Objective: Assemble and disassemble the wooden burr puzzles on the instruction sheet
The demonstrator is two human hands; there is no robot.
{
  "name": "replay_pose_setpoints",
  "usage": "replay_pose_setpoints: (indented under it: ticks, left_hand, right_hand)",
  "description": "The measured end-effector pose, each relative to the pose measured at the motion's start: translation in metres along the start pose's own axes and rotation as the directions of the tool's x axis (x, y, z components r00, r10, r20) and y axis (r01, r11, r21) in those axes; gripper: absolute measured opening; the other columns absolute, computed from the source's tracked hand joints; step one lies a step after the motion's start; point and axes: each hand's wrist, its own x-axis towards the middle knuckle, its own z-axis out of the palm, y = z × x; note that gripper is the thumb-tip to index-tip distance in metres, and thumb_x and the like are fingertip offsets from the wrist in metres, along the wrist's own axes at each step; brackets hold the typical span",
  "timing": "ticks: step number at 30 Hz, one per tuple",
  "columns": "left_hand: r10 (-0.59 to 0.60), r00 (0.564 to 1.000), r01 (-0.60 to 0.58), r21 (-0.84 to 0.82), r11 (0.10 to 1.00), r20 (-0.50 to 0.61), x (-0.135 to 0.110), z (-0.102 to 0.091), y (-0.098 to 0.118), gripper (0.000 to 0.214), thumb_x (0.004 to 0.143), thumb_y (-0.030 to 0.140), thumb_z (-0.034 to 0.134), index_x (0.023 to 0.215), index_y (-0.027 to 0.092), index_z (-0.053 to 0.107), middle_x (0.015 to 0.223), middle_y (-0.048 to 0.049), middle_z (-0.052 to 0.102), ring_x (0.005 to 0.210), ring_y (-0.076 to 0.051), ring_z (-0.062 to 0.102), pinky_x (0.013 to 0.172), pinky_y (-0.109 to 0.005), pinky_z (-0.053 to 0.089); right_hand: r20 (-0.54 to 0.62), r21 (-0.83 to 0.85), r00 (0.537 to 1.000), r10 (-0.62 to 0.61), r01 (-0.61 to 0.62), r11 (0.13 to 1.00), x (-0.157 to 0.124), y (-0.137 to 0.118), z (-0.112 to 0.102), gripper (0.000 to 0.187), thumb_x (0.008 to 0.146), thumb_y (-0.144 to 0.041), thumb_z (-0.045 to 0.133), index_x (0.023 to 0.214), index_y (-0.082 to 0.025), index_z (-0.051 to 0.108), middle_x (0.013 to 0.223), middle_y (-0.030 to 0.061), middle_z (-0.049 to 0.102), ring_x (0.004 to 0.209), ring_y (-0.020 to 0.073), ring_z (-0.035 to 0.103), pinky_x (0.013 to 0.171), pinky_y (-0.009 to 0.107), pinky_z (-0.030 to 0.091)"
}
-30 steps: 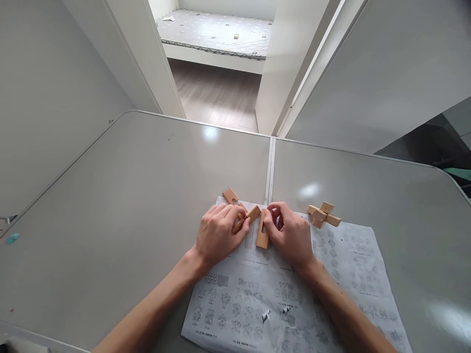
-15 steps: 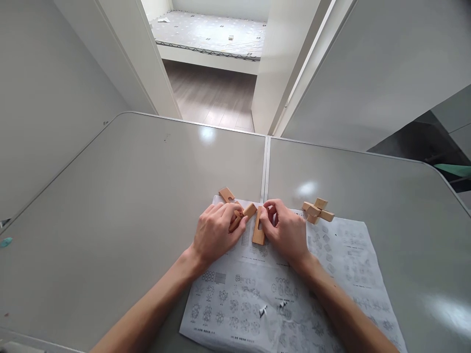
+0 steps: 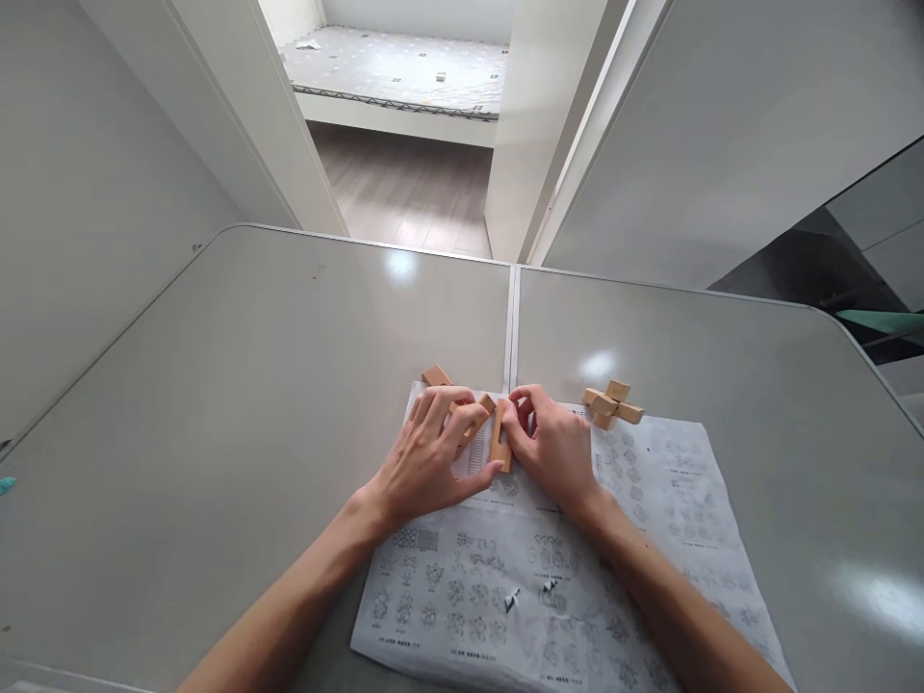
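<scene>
My right hand [image 3: 554, 448] pinches a notched wooden puzzle piece [image 3: 500, 450], which stands near-lengthwise to me over the paper. My left hand [image 3: 424, 445] is spread, its thumb stretched out to the lower end of that piece and its fingers arched above other wooden pieces. One of these, a wooden piece [image 3: 488, 402], lies slanted beneath the left fingers, partly covered. Beyond the left knuckles another wooden piece [image 3: 436, 375] shows one end. Whether the left fingertips touch any piece is hard to make out.
A printed instruction sheet [image 3: 433, 626], creased and torn in places, lies under both hands. At its far right edge sits a cross-shaped wooden puzzle assembly [image 3: 613, 404]. The grey table [image 3: 289, 385] has a metal seam [image 3: 513, 327]. Past it are a doorway and a bed [image 3: 390, 72].
My left hand has loosened from the slanted piece; its fingers lifted and spread, and its thumb moved right to the notched piece. My right hand keeps its grip. The whole view shifted slightly.
</scene>
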Motion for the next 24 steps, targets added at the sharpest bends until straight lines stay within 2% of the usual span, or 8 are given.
replay_pose_setpoints:
  ticks: [4, 12, 24]
  left_hand:
    - [0.007, 0.997, -0.004, -0.037, 0.999, 0.074, -0.0007, -0.0017, 0.0005, 0.052, 0.081, 0.041, 0.086, 0.117, 0.024, 0.053, 0.132, -0.0146, 0.059, 0.123, -0.033, 0.056, 0.107, -0.049, 0.050]
    - [-0.030, 0.997, 0.032, -0.023, 0.999, 0.071, -0.0014, -0.0018, 0.0015, 0.049, 0.080, 0.037, 0.083, 0.115, 0.025, 0.050, 0.130, -0.0144, 0.059, 0.127, -0.034, 0.055, 0.108, -0.049, 0.047]
    - [-0.052, 0.995, 0.053, -0.003, 0.999, 0.088, 0.0017, -0.0021, 0.0017, 0.043, 0.080, 0.030, 0.075, 0.115, 0.024, 0.052, 0.129, -0.0139, 0.063, 0.127, -0.034, 0.057, 0.108, -0.051, 0.046]
  right_hand:
    - [0.004, 0.000, 1.000, 0.018, -0.018, 1.000, 0.0003, -0.0006, -0.0005, 0.024, 0.104, -0.040, 0.055, 0.092, -0.022, 0.066, 0.066, -0.0033, 0.069, 0.056, 0.0145, 0.062, 0.055, 0.026, 0.034]
    - [0.022, -0.002, 0.999, 0.027, -0.027, 1.000, -0.0005, 0.0002, -0.0007, 0.028, 0.104, -0.043, 0.053, 0.092, -0.022, 0.067, 0.068, -0.0022, 0.070, 0.057, 0.0160, 0.063, 0.057, 0.027, 0.035]
    - [0.061, 0.059, 0.998, 0.010, -0.013, 0.998, 0.0009, 0.0044, -0.0014, 0.023, 0.102, -0.037, 0.055, 0.105, -0.022, 0.071, 0.070, -0.0037, 0.069, 0.056, 0.0148, 0.061, 0.061, 0.027, 0.041]
